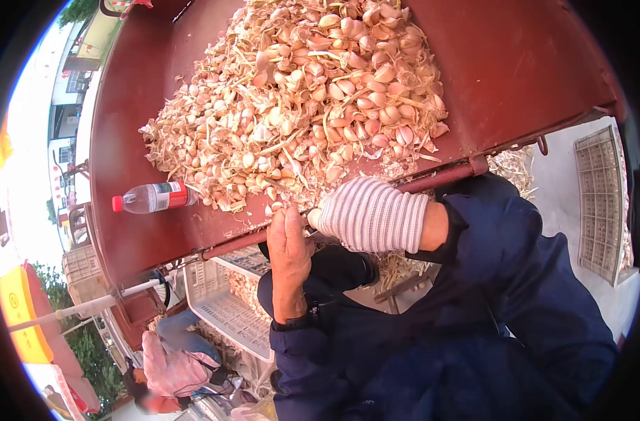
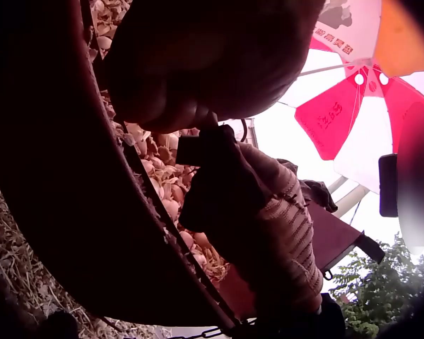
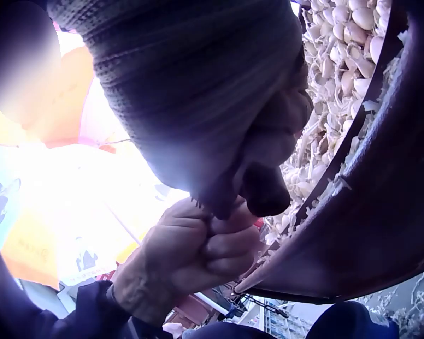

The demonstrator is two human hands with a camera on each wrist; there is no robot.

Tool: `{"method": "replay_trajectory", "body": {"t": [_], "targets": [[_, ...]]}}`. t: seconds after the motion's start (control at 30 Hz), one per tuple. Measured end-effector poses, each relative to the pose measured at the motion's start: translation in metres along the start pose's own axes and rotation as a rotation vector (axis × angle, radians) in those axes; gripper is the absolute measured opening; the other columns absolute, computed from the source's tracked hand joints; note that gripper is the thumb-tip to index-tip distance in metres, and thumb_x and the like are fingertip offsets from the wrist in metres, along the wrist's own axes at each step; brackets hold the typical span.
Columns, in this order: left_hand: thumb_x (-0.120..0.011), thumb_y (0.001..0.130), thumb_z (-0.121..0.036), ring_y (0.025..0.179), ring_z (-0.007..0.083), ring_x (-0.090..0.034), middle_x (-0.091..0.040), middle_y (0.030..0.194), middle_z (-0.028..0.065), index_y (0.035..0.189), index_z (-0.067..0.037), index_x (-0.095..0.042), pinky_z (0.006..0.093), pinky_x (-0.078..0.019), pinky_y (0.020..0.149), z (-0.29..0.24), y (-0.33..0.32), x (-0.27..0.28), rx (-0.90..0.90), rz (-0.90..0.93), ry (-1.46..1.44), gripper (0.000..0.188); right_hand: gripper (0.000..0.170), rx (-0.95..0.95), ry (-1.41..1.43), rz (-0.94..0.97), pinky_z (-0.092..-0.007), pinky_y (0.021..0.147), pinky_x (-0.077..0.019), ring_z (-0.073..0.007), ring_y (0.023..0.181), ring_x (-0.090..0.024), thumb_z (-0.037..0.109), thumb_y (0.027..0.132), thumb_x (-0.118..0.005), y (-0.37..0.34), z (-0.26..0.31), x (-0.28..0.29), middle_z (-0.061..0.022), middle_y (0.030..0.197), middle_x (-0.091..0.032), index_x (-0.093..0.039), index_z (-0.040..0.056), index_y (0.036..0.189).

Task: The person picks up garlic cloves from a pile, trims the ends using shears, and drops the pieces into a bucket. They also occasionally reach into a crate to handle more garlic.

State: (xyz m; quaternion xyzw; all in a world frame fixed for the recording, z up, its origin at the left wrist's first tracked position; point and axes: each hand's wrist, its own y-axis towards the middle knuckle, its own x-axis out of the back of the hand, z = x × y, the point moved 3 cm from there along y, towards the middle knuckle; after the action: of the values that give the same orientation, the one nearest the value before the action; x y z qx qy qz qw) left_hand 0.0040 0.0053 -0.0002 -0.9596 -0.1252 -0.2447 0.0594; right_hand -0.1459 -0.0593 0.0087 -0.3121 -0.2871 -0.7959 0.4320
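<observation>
My bare left hand [image 1: 288, 252] is raised at the front edge of the red metal bed, thumb and curled fingers pinching a garlic clove, mostly hidden by the fingers. Against its fingertips works my right hand [image 1: 372, 214], in a white-and-grey striped knit glove. The right fingers curl round a small tool [image 3: 265, 191], whose dark blunt end sticks out; I cannot tell its exact kind. In the left wrist view both hands are in deep shade. Behind them a large heap of garlic cloves [image 1: 320, 98] with dry skins and stems covers the bed.
A red-capped plastic bottle [image 1: 155, 198] lies on the bed, left of the heap. Below the edge stands a white plastic crate [image 1: 229, 316]. Another crate [image 1: 599, 203] stands at right. A person in pink [image 1: 172, 368] is at lower left. A coloured parasol [image 2: 371, 70] spreads overhead.
</observation>
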Motion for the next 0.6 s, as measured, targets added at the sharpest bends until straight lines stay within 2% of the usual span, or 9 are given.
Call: {"method": "replay_trajectory", "body": {"t": [0.03, 0.07, 0.2, 0.27, 0.37, 0.43, 0.5, 0.53, 0.6], "targets": [[-0.041, 0.099, -0.023, 0.05, 0.0085, -0.039, -0.043, 0.064, -0.0004, 0.077, -0.007, -0.047, 0.0232, -0.0324, 0.043, 0.006, -0.002, -0.002, 0.341, 0.064, -0.351, 0.028, 0.013, 0.034, -0.003, -0.01, -0.0444, 0.049, -0.0473, -0.0347, 0.059, -0.062, 0.017, 0.075, -0.058, 0.001, 0.0, -0.001, -0.0156, 0.062, -0.059, -0.061, 0.0041, 0.077], [-0.043, 0.099, -0.028, 0.047, 0.002, -0.033, -0.041, 0.064, -0.005, 0.077, -0.011, -0.047, 0.0177, -0.0259, 0.038, 0.008, -0.004, -0.003, 0.36, 0.064, -0.447, 0.027, 0.012, 0.034, 0.011, 0.013, -0.0446, 0.05, -0.0475, -0.035, 0.061, -0.062, 0.016, 0.074, -0.059, 0.002, 0.001, -0.002, -0.0163, 0.063, -0.059, -0.061, 0.0046, 0.078], [-0.045, 0.099, -0.029, 0.047, 0.0025, -0.033, -0.04, 0.063, -0.0046, 0.078, -0.011, -0.047, 0.0183, -0.0266, 0.039, 0.007, -0.009, 0.0, 0.413, 0.034, -0.558, 0.027, 0.013, 0.012, 0.054, 0.023, -0.0448, 0.051, -0.0478, -0.0348, 0.063, -0.063, 0.014, 0.072, -0.061, 0.002, 0.0, 0.003, -0.0168, 0.064, -0.059, -0.062, 0.0045, 0.08], [-0.049, 0.098, -0.028, 0.047, 0.0024, -0.034, -0.04, 0.062, -0.0046, 0.078, -0.01, -0.046, 0.0185, -0.0275, 0.039, 0.01, -0.011, 0.0, 0.381, 0.2, -0.499, 0.027, 0.013, 0.0, 0.026, 0.063, -0.0448, 0.051, -0.0478, -0.0346, 0.062, -0.063, 0.015, 0.072, -0.06, -0.001, 0.001, 0.002, -0.0168, 0.063, -0.059, -0.062, 0.004, 0.079], [-0.05, 0.098, -0.026, 0.043, 0.005, -0.035, -0.044, 0.062, -0.0029, 0.081, -0.009, -0.046, 0.0178, -0.0271, 0.039, 0.021, -0.018, 0.007, 0.32, 0.277, -0.36, 0.024, 0.014, -0.028, -0.012, 0.156, -0.0449, 0.05, -0.0477, -0.0341, 0.06, -0.063, 0.016, 0.073, -0.059, -0.003, 0.002, 0.0, -0.0168, 0.062, -0.059, -0.061, 0.0027, 0.078], [-0.051, 0.097, -0.026, 0.043, 0.0061, -0.038, -0.044, 0.061, -0.0017, 0.079, -0.008, -0.046, 0.0187, -0.0287, 0.039, 0.025, -0.019, 0.023, 0.362, 0.249, -0.393, 0.025, 0.014, -0.087, -0.078, 0.085, -0.0451, 0.049, -0.0473, -0.034, 0.058, -0.063, 0.016, 0.074, -0.058, -0.007, -0.002, 0.0, -0.0169, 0.06, -0.059, -0.06, 0.0028, 0.076], [-0.053, 0.096, -0.026, 0.044, 0.0066, -0.041, -0.048, 0.06, -0.0003, 0.079, -0.008, -0.047, 0.0189, -0.0309, 0.039, 0.031, -0.012, 0.042, 0.328, 0.069, -0.293, 0.025, 0.012, -0.086, -0.087, 0.096, -0.0452, 0.049, -0.0469, -0.0337, 0.058, -0.063, 0.015, 0.074, -0.057, -0.006, -0.005, 0.003, -0.017, 0.06, -0.058, -0.059, 0.0031, 0.076], [-0.056, 0.095, -0.024, 0.048, 0.0064, -0.049, -0.053, 0.061, 0.0001, 0.084, -0.004, -0.052, 0.0183, -0.0326, 0.041, 0.031, -0.006, 0.051, 0.332, 0.018, -0.098, 0.023, 0.012, -0.069, -0.084, 0.079, -0.0453, 0.048, -0.0467, -0.034, 0.058, -0.063, 0.014, 0.074, -0.057, -0.007, -0.004, 0.003, -0.0174, 0.06, -0.058, -0.059, 0.0031, 0.078], [-0.057, 0.093, -0.022, 0.05, 0.0087, -0.052, -0.056, 0.063, 0.0029, 0.086, -0.002, -0.055, 0.0215, -0.0362, 0.044, 0.04, 0.01, 0.059, 0.265, -0.036, 0.056, 0.022, 0.012, -0.078, -0.084, 0.126, -0.0455, 0.049, -0.0467, -0.0351, 0.059, -0.062, 0.012, 0.074, -0.056, -0.006, -0.002, 0.002, -0.0183, 0.061, -0.058, -0.059, 0.0029, 0.081]]}}
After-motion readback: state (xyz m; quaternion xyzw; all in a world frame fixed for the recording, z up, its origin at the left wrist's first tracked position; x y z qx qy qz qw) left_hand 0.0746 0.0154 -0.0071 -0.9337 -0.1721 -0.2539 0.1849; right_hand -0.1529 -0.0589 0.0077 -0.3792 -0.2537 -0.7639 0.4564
